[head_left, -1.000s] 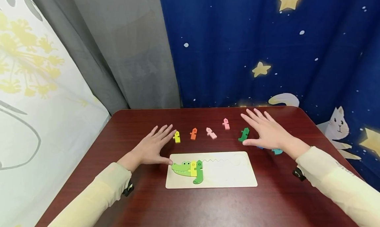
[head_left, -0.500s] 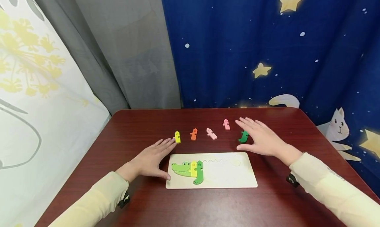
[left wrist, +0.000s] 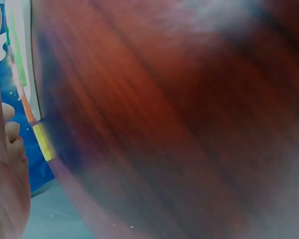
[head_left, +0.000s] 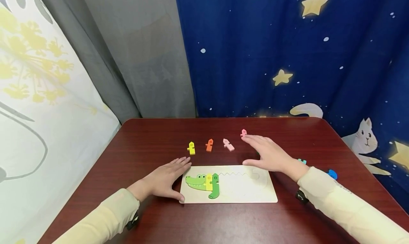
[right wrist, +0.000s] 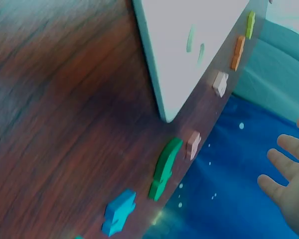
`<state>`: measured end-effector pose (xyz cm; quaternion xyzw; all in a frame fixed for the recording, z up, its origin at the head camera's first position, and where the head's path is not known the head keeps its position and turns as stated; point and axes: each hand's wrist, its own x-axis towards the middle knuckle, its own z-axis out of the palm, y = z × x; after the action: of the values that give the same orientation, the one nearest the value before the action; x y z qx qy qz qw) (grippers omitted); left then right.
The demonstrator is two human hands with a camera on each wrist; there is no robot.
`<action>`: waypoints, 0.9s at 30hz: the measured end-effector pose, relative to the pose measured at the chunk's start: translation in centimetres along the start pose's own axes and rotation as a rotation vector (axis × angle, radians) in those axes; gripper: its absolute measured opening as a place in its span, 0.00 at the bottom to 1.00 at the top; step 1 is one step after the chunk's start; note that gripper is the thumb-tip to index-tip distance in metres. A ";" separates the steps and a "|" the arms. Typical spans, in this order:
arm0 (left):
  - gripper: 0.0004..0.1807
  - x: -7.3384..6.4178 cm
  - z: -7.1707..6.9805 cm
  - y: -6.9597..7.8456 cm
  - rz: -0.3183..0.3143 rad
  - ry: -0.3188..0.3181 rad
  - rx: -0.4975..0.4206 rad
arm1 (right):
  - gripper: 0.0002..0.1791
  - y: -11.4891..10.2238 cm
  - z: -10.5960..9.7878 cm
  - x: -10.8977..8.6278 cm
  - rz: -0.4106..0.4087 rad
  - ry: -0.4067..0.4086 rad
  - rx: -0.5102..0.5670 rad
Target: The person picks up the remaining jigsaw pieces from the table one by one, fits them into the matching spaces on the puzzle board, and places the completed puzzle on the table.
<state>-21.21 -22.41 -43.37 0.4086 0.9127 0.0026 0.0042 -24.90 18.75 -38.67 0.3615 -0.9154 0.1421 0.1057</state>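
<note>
looks like we're partway through filling the wooden board [head_left: 241, 189] mid-table [head_left: 153, 137]: crocodile head [head_left: 194, 182], yellow neck piece [head_left: 209, 183] and green leg piece [head_left: 215, 190] sit at its left end. our left hand [head_left: 163, 179] is at that edge, right hand [head_left: 269, 154] over the far right corner, both with fingers relaxed, gripping nothing. next move probably calls for pinching something loose, maybe the orange piece [head_left: 209, 145] toward the table's far edge.

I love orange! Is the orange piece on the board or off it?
Off: the orange piece lies on the table, past the far edge of the board.
</note>
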 end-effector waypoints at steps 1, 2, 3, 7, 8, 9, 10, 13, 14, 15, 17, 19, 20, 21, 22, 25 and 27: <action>0.66 -0.1 0.1 0.1 -0.003 -0.010 -0.004 | 0.50 -0.2 0.2 0.2 0.000 -0.002 0.004; 0.66 -0.1 0.1 0.1 -0.006 -0.018 -0.011 | 0.49 -0.4 0.4 0.3 0.003 -0.005 0.012; 0.66 -0.2 0.2 0.2 -0.006 -0.024 -0.015 | 0.49 -0.6 0.6 0.5 0.007 -0.011 0.018; 0.67 -0.3 0.4 0.4 0.004 -0.041 -0.012 | 0.48 -1.4 1.1 1.1 0.035 -0.046 0.055; 0.67 -0.3 0.5 0.4 0.007 -0.045 -0.008 | 0.47 -1.6 1.3 1.3 0.038 -0.053 0.063; 0.67 -0.3 0.5 0.4 0.010 -0.048 -0.004 | 0.47 -1.8 1.4 1.5 0.041 -0.059 0.069; 0.67 -0.3 0.6 0.4 0.013 -0.052 -0.002 | 0.47 -2.0 1.6 1.6 0.041 -0.061 0.074; 0.66 -0.3 0.7 0.4 0.018 -0.054 -0.001 | 0.47 -2.4 2.0 2.2 0.039 -0.063 0.083; 0.66 -0.3 0.7 0.4 0.017 -0.056 -0.002 | 0.47 -2.5 2.2 2.4 0.039 -0.064 0.089; 0.66 -0.4 0.7 0.5 0.016 -0.057 -0.003 | 0.47 -2.6 2.3 2.5 0.037 -0.063 0.099; 0.66 -0.4 0.8 0.5 0.017 -0.055 -0.002 | 0.48 -2.9 2.5 2.9 0.034 -0.065 0.121; 0.66 -0.4 0.9 0.5 0.020 -0.052 0.003 | 0.49 -3.0 2.8 3.3 0.037 -0.072 0.148; 0.66 -0.4 0.9 0.5 0.021 -0.051 0.005 | 0.49 -3.2 2.9 3.5 0.041 -0.075 0.164; 0.66 -0.4 1.0 0.4 0.022 -0.050 0.007 | 0.49 -3.3 3.0 3.7 0.044 -0.077 0.181; 0.66 -0.4 1.0 0.4 0.022 -0.050 0.008 | 0.49 -3.4 3.2 3.9 0.050 -0.080 0.193; 0.66 -0.4 1.0 0.5 0.019 -0.053 0.006 | 0.48 -3.8 3.5 4.6 0.066 -0.085 0.218; 0.66 -0.4 1.0 0.5 0.017 -0.057 0.004 | 0.47 -4.1 3.8 5.1 0.075 -0.089 0.229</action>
<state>-20.55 -22.41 -44.33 0.4162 0.9087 -0.0111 0.0292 -26.04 11.43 -39.94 0.3428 -0.9098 0.2332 0.0176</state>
